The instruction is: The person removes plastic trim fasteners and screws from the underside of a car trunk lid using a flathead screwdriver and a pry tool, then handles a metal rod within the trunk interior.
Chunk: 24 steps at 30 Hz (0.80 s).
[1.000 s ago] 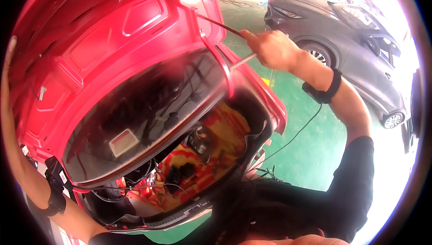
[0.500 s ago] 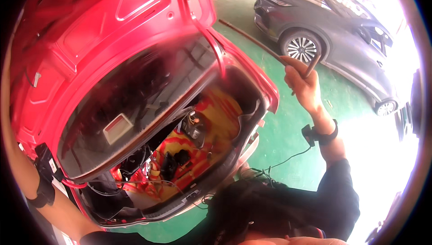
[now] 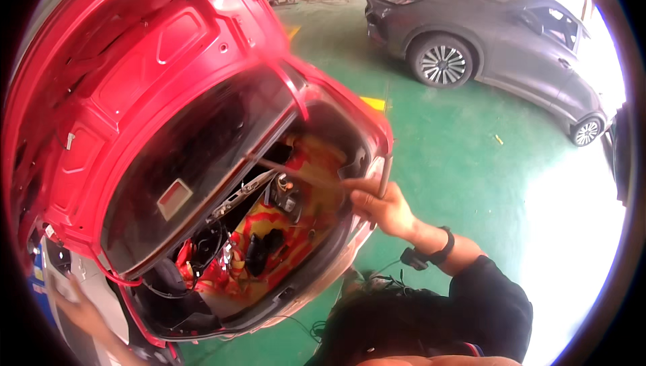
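Note:
A red car stands with its trunk lid (image 3: 111, 90) raised over an uncovered trunk. My right hand (image 3: 380, 208) is closed around a long, thin, brownish rod (image 3: 296, 169) with a bent end beside my fist. Its straight part reaches left across the trunk opening toward the lid's lower edge, blurred by motion. I cannot tell whether the tip touches anything. Low at the left, my left hand (image 3: 77, 305) is held out with its fingers apart and nothing in it, near the trunk's left side. Black straps circle both forearms in the earlier frame.
Inside the trunk lie a yellow and red lining (image 3: 323, 157), loose wiring (image 3: 219, 245) and dark parts (image 3: 266, 248). A grey car (image 3: 464, 23) is parked at the far right on the green floor (image 3: 444, 144). Cables (image 3: 316, 329) hang near my body.
My right hand has brought the rod down and left, from beside the trunk to over it. My left arm has dropped from its raised position along the left edge. The view has shifted.

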### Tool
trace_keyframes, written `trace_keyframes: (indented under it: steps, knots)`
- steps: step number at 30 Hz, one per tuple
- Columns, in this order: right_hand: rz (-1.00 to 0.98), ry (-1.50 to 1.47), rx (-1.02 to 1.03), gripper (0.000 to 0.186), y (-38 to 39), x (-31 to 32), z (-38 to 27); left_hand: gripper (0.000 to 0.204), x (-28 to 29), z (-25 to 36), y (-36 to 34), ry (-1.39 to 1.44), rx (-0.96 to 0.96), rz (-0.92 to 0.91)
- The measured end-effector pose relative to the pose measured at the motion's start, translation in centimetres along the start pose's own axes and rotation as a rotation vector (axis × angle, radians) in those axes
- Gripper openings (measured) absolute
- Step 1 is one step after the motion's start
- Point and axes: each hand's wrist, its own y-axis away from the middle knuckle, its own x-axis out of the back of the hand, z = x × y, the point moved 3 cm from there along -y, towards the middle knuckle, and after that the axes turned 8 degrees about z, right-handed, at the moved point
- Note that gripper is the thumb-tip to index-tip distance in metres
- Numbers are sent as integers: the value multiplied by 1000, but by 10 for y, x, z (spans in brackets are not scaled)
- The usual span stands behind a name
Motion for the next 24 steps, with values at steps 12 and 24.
trace_keyframes:
  steps: [12, 24]
  knots:
    - [-207, -255, -287, 33, 89, -98, 61, 57, 162, -71, 337, 66, 598, -595]
    - [-370, -384, -297, 36, 216, -330, 95, 51, 342, -256, 418, 28, 915, -469]
